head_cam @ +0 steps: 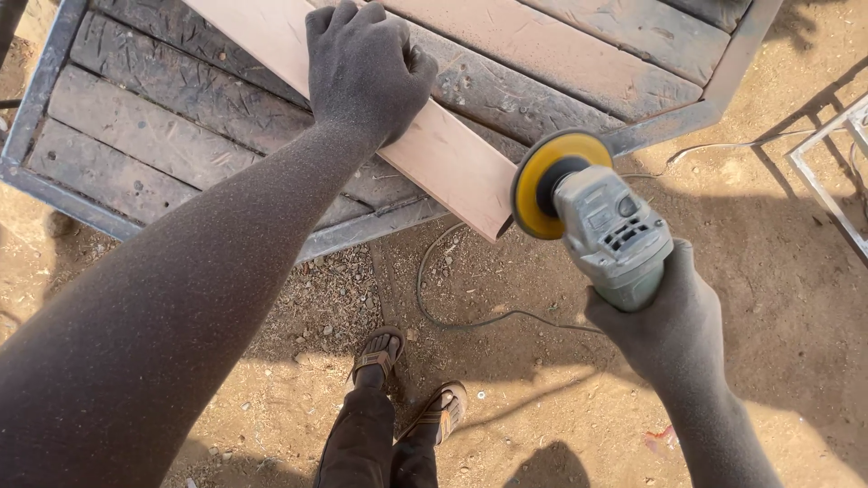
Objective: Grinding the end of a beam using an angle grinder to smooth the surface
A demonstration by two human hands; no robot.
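My left hand (366, 68), coated in dust, presses down on a pale wooden plank (448, 154) that lies across a slatted workbench (172, 99). The plank's cut end sticks out past the bench edge. My right hand (665, 321) grips the grey body of an angle grinder (615, 230). Its yellow sanding disc (542, 185) stands against the plank's end face.
The bench has a grey metal frame (380, 221) around worn wooden slats. A power cable (452, 307) loops over the sandy ground below. My sandalled feet (407, 380) stand near the bench. A metal frame (827, 172) lies at the right edge.
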